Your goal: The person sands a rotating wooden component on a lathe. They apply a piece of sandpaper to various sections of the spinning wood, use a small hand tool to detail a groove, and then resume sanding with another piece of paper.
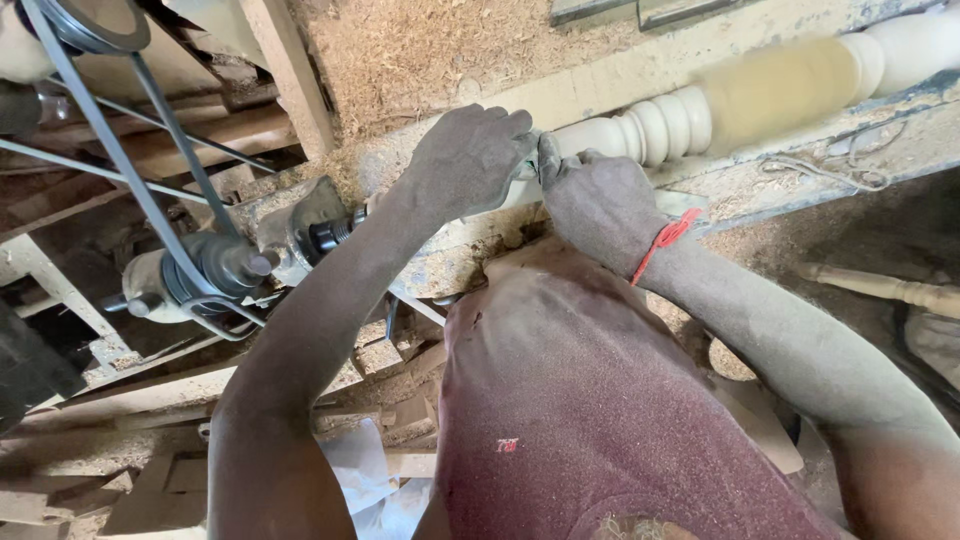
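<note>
A pale turned wooden spindle (760,95) with rings and a long bulge lies along a lathe, blurred as if spinning. My left hand (470,155) is closed over the spindle's near end, fingers curled on top. My right hand (598,205), with a red string on the wrist, is closed beside it and presses a small dark tool (545,150) against the wood; most of the tool is hidden between my hands. Both forearms are dusted with sawdust.
A drive pulley and motor shaft (215,268) with a dark belt (110,150) sit at left. The lathe bed (800,170) is coated in sawdust. Wood offcuts (380,355) lie on the floor below, and another turned spindle (890,288) rests at right.
</note>
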